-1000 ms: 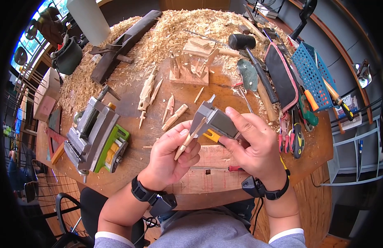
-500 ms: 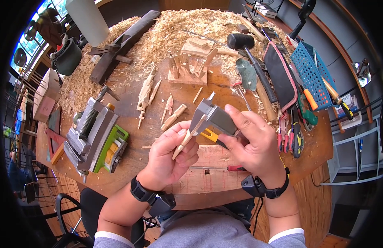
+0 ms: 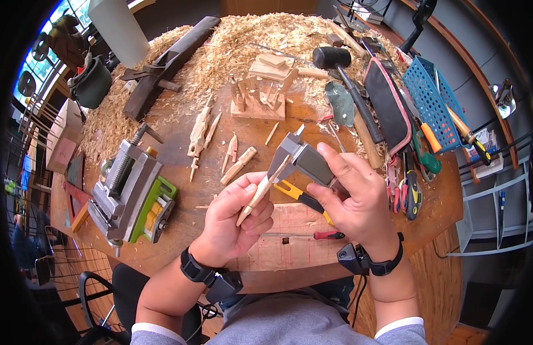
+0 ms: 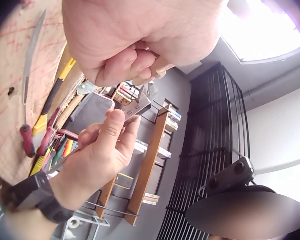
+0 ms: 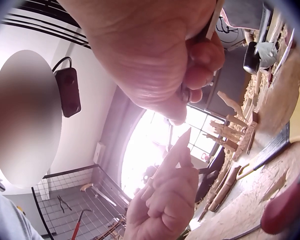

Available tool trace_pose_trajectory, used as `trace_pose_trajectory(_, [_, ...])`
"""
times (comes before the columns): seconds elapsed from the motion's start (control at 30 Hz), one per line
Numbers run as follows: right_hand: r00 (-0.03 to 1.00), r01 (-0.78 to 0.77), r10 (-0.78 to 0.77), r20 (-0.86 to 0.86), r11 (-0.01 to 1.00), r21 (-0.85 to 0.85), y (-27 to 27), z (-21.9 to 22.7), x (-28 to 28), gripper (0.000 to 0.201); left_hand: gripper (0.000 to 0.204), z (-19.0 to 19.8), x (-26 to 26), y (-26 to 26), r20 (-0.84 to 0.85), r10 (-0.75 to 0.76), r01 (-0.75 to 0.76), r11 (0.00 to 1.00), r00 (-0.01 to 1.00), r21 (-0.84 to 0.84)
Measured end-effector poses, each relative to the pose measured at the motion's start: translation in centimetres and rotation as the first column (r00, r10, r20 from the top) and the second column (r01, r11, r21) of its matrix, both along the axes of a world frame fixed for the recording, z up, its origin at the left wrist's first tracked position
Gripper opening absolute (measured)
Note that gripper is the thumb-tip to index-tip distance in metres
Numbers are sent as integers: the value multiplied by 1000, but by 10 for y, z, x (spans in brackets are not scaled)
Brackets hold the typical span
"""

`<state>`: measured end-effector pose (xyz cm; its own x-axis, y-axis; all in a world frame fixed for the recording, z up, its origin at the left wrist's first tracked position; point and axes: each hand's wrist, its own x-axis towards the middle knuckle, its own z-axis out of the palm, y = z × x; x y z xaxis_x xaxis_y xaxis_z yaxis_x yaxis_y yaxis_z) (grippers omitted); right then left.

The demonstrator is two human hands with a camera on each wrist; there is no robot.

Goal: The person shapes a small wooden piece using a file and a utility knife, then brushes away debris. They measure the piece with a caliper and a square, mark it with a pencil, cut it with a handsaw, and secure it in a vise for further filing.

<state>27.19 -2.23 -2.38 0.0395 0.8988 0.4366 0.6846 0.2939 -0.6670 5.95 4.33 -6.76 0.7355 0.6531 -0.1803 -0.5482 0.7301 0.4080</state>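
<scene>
In the head view, my left hand pinches a slim carved wooden piece between thumb and fingers, its upper end slanting up to the right. My right hand grips a digital caliper by its body, thumb below and index finger above. The caliper's metal jaws overlap the upper end of the wood. From the left wrist, my right hand shows with part of the caliper beyond its fingertips. In the right wrist view, the wood's pointed end rises from my left hand.
Below the hands lies a marked board with a red-handled tool and a yellow-and-black tool. A vise stands left; carved pieces and a peg block lie ahead. Right are a mallet and blue basket.
The caliper has shifted slightly right and down relative to the left hand. More of the yellow-and-black tool beneath shows. Both hands keep their holds, and the head view has turned a little.
</scene>
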Motion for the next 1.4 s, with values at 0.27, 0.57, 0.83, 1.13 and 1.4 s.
trace_pose_trajectory(0.27, [985, 173, -170, -35, 980, 101, 7, 1, 18, 55, 37, 3, 0, -3, 33, -16, 14, 999, 999, 43])
trace_pose_trajectory(0.57, [957, 216, -185, -222, 968, 128, -7, 20, 23, 54, 36, -2, -1, -1, 148, -103, 98, 994, 984, 44])
trace_pose_trajectory(0.83, [940, 177, -172, -294, 984, -12, -75, 27, 97, 63, 37, -5, -1, 0, 171, -145, 132, 988, 975, 86])
trace_pose_trajectory(1.13, [846, 485, -501, -183, 866, -126, -140, -11, 199, 54, 37, -8, -1, 2, 147, -101, 85, 990, 984, 110])
trace_pose_trajectory(1.4, [830, 493, -555, -43, 769, -406, -181, -38, 246, 42, 41, -8, -1, 0, 32, -34, 26, 972, 999, 235])
